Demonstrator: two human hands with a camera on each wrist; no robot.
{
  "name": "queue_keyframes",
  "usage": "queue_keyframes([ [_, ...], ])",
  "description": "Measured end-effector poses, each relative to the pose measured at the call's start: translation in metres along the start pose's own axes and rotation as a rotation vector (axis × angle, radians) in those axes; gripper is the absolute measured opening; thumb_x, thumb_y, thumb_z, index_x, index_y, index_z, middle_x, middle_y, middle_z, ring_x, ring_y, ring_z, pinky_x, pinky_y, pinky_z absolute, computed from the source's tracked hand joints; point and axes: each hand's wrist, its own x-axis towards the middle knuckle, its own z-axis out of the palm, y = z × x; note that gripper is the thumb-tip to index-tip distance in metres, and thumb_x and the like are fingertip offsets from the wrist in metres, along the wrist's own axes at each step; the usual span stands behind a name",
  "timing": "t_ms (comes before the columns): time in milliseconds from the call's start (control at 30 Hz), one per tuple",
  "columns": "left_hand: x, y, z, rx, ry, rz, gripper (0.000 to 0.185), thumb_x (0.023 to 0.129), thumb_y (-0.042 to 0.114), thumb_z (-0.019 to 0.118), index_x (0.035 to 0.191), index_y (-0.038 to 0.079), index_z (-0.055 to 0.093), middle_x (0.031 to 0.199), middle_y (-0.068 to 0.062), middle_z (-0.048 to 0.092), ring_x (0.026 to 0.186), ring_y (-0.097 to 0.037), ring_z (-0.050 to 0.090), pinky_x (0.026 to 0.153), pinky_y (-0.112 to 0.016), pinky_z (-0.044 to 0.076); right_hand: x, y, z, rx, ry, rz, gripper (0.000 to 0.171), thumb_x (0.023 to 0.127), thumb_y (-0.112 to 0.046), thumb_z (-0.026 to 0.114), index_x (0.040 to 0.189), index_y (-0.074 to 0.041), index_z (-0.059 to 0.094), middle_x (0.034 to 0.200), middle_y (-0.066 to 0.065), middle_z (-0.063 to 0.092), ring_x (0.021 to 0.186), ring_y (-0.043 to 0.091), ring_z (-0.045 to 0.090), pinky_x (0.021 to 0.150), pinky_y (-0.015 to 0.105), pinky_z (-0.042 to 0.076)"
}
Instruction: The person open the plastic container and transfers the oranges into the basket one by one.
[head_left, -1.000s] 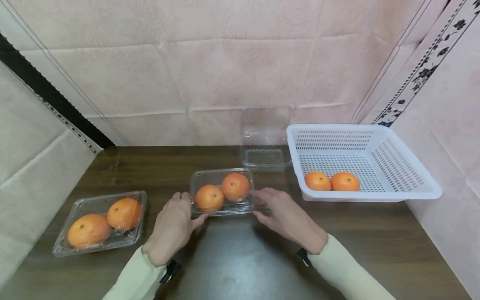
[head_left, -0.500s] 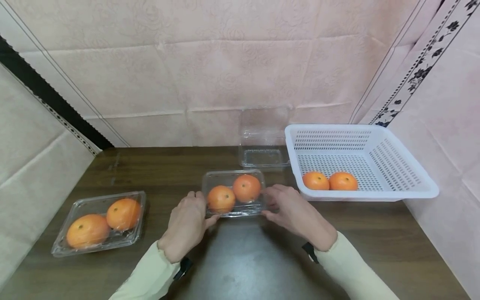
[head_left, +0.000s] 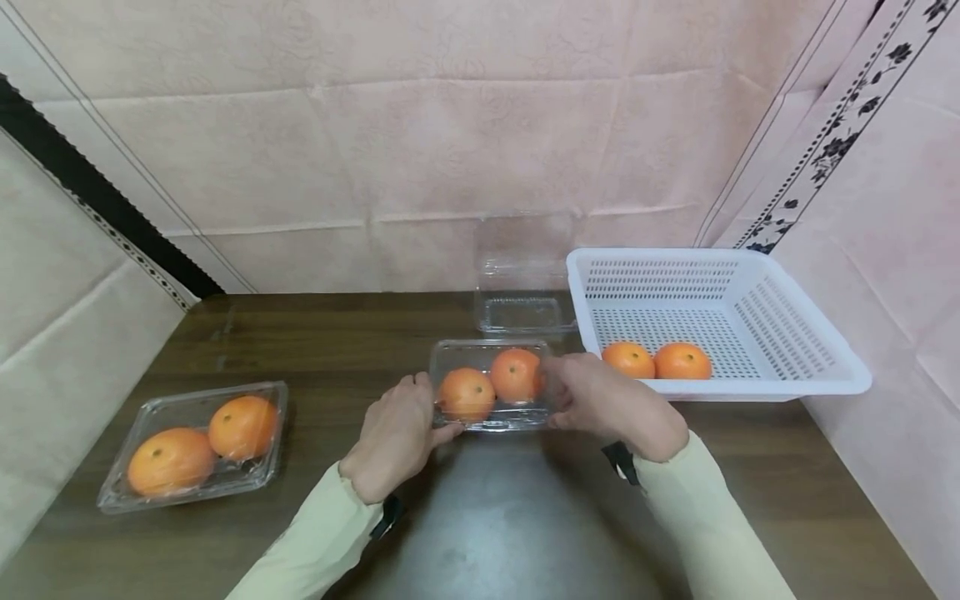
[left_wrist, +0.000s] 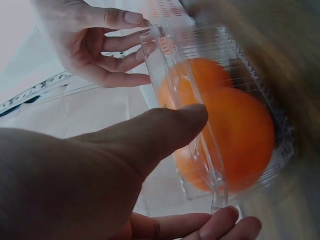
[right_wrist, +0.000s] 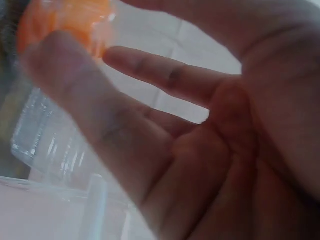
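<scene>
A clear plastic clamshell box (head_left: 456,354) with two oranges (head_left: 467,394) in it lies on the table, its lid down over the fruit. My left hand (head_left: 396,437) grips its left end, thumb along the front rim and fingers round the side. In the left wrist view, the left thumb (left_wrist: 172,125) lies on the box's rim and other fingertips sit at its near corner. At the right end my right hand (head_left: 611,402) pinches the corner between thumb and fingers. The right wrist view is blurred, with an orange (right_wrist: 75,20) close by the fingertips.
Another lidded clamshell box (head_left: 176,411) holding two oranges lies at the left. A clamshell box (head_left: 520,315) without fruit stands at the back, lid raised against the wall covering. The white plastic basket (head_left: 757,387) at the right holds two oranges (head_left: 683,361).
Both hands and the clamshell box between them have slid to the right across the table. The right hand's fingers have curled further in at the box's right end.
</scene>
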Motion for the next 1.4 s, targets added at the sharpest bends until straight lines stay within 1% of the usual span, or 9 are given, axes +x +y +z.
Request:
queue_keyframes([
  [100, 0.003, 0.001, 0.000, -0.012, -0.013, -0.010, 0.058, 0.079, 0.042, 0.088, 0.103, -0.004, 0.061, 0.081, -0.010, 0.058, 0.068, -0.021, 0.055, 0.057, -0.035, 0.056, 0.003, -0.002, -0.002, -0.012, -0.012, 0.022, 0.050, 0.079, -0.011, 0.087, 0.122, -0.012, 0.061, 0.085, 0.001, 0.065, 0.077, 0.018, 0.059, 0.064, 0.027, 0.054],
  [200, 0.005, 0.003, 0.000, -0.027, -0.022, -0.019, 0.061, 0.077, 0.043, 0.088, 0.105, -0.004, 0.061, 0.082, -0.011, 0.059, 0.069, -0.022, 0.057, 0.058, -0.037, 0.057, 0.005, -0.003, -0.002, -0.044, -0.001, 0.026, 0.058, 0.079, -0.012, 0.088, 0.129, -0.010, 0.058, 0.093, 0.004, 0.066, 0.082, 0.019, 0.058, 0.067, 0.028, 0.056],
  [333, 0.006, 0.001, -0.001, -0.057, -0.024, -0.025, 0.065, 0.075, 0.042, 0.091, 0.108, -0.005, 0.061, 0.086, -0.012, 0.061, 0.073, -0.023, 0.060, 0.060, -0.039, 0.059, 0.007, -0.004, 0.000, -0.065, 0.016, 0.057, 0.061, 0.077, -0.014, 0.089, 0.129, -0.013, 0.057, 0.106, 0.007, 0.063, 0.089, 0.019, 0.058, 0.072, 0.031, 0.058],
  [500, 0.008, -0.001, -0.001, -0.101, -0.009, -0.021, 0.074, 0.072, 0.038, 0.093, 0.119, -0.004, 0.056, 0.096, -0.015, 0.060, 0.077, -0.025, 0.061, 0.062, -0.038, 0.059, 0.009, -0.004, 0.001, -0.057, 0.023, 0.081, 0.067, 0.074, -0.018, 0.092, 0.131, -0.017, 0.057, 0.116, 0.009, 0.052, 0.086, 0.019, 0.058, 0.068, 0.029, 0.057],
  [767, 0.015, -0.001, 0.000, -0.200, -0.049, 0.014, 0.085, 0.073, 0.028, 0.094, 0.140, -0.003, 0.052, 0.120, -0.020, 0.059, 0.095, -0.028, 0.061, 0.089, -0.044, 0.062, 0.009, -0.003, 0.005, -0.035, 0.021, 0.068, 0.078, 0.073, -0.013, 0.092, 0.141, -0.018, 0.053, 0.126, 0.010, 0.048, 0.081, 0.018, 0.058, 0.062, 0.025, 0.053],
  [900, 0.014, -0.003, 0.002, -0.218, -0.024, 0.039, 0.075, 0.072, 0.024, 0.095, 0.133, -0.001, 0.059, 0.113, -0.015, 0.063, 0.096, -0.027, 0.060, 0.091, -0.044, 0.060, 0.010, -0.003, 0.006, -0.043, 0.019, 0.058, 0.079, 0.074, -0.013, 0.091, 0.143, -0.017, 0.052, 0.127, 0.009, 0.048, 0.076, 0.016, 0.059, 0.064, 0.025, 0.053],
  [1133, 0.011, -0.008, 0.002, -0.273, 0.004, 0.070, 0.052, 0.074, 0.022, 0.092, 0.118, 0.007, 0.068, 0.097, -0.004, 0.065, 0.091, -0.022, 0.060, 0.085, -0.041, 0.059, 0.010, -0.007, 0.003, -0.028, -0.004, 0.074, 0.078, 0.076, -0.014, 0.090, 0.145, -0.019, 0.053, 0.135, 0.010, 0.047, 0.084, 0.018, 0.060, 0.066, 0.025, 0.056],
  [1267, 0.012, -0.009, 0.000, -0.247, -0.012, 0.077, 0.044, 0.076, 0.026, 0.091, 0.110, 0.007, 0.070, 0.093, -0.003, 0.065, 0.089, -0.022, 0.061, 0.083, -0.042, 0.058, 0.008, -0.009, 0.004, 0.002, -0.015, 0.088, 0.083, 0.076, -0.010, 0.090, 0.148, -0.021, 0.050, 0.141, 0.011, 0.043, 0.084, 0.020, 0.061, 0.063, 0.025, 0.056],
  [1400, 0.013, -0.008, -0.001, -0.212, -0.020, 0.092, 0.048, 0.077, 0.028, 0.090, 0.112, 0.005, 0.068, 0.094, -0.004, 0.068, 0.092, -0.024, 0.063, 0.085, -0.044, 0.059, 0.009, -0.008, 0.007, 0.012, -0.015, 0.098, 0.088, 0.074, -0.009, 0.091, 0.150, -0.023, 0.048, 0.144, 0.012, 0.040, 0.091, 0.022, 0.060, 0.064, 0.025, 0.057],
])
